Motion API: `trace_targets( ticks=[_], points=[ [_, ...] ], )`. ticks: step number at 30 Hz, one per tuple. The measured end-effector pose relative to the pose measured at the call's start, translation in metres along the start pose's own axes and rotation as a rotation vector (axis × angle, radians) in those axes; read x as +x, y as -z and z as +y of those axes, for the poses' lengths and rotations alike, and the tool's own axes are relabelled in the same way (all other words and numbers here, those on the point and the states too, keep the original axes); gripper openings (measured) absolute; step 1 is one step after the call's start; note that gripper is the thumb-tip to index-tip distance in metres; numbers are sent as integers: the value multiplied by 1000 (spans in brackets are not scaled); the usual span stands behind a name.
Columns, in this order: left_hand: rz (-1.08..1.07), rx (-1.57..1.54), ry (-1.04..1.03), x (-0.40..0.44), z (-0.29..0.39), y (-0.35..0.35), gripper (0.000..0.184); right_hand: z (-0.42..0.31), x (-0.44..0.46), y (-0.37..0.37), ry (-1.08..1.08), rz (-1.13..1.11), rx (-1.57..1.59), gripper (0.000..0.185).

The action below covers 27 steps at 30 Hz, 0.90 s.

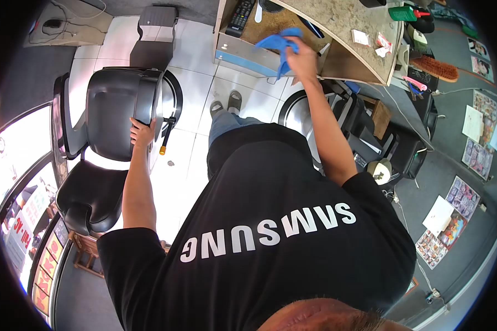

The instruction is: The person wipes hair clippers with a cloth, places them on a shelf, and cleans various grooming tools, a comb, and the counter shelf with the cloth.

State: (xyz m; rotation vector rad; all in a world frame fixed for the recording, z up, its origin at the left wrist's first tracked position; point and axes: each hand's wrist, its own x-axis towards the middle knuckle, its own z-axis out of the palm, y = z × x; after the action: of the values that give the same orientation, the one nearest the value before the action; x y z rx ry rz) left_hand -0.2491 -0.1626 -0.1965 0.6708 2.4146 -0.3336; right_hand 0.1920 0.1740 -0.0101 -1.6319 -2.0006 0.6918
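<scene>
My left hand (142, 133) grips the side edge of a black barber chair (116, 110), its fingers curled over the padding. A chrome lever with a yellow tip (163, 149) sticks out just beside that hand. On the right, my arm reaches forward over a wooden cabinet, and my right hand (302, 59) is closed on a crumpled blue cloth (284, 47). The cloth hangs over the front edge of the cabinet's brown shelf (270, 26). Part of the shelf is hidden behind the cloth and the hand.
A black remote control (240, 17) lies at the shelf's left end. The speckled countertop (337, 27) carries small packets and a green bottle (406, 14). Farther right are a brown brush (435, 69) and another black chair (359, 124). White floor tiles (190, 88) lie around my feet.
</scene>
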Motion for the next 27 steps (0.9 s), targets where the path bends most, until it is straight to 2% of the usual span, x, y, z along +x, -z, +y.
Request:
trace_targets(
  ticks=[1,2,5,6,9,12,15,18,21,22,25,27],
  points=[
    [5,-6,8,0,-2,0,119,9,-2,3,-45,164,6,29],
    [18,-9,-3,1,-5,-2,119,30,-1,3,40,315,-183,28],
    [9,-13,-7,10,-10,-9,120,32,-21,-24,-2,178,-549,28],
    [12,-13,-6,8,-8,-10,120,28,-22,-35,201,141,-604,27],
    [37,-2,-2,10,-7,-4,120,-8,-22,-40,264,-132,-114,29],
    [36,6,-4,12,-10,-10,120,-43,-7,-7,-328,-219,148,31],
    [41,-2,-16,13,-12,-13,120,-2,31,-16,-61,202,-68,33],
    [60,5,-19,12,-12,-14,119,26,63,-41,105,308,-333,34],
    [68,1,-18,10,-10,-11,119,20,45,-65,312,47,-515,35],
    [78,10,-28,11,-11,-10,119,12,37,-60,360,-79,-466,33],
    [93,9,-36,12,-14,-19,118,-29,9,-24,132,-643,-194,31],
    [101,11,-43,14,-15,-21,118,-52,7,-2,-186,-530,-52,29]
  ],
)
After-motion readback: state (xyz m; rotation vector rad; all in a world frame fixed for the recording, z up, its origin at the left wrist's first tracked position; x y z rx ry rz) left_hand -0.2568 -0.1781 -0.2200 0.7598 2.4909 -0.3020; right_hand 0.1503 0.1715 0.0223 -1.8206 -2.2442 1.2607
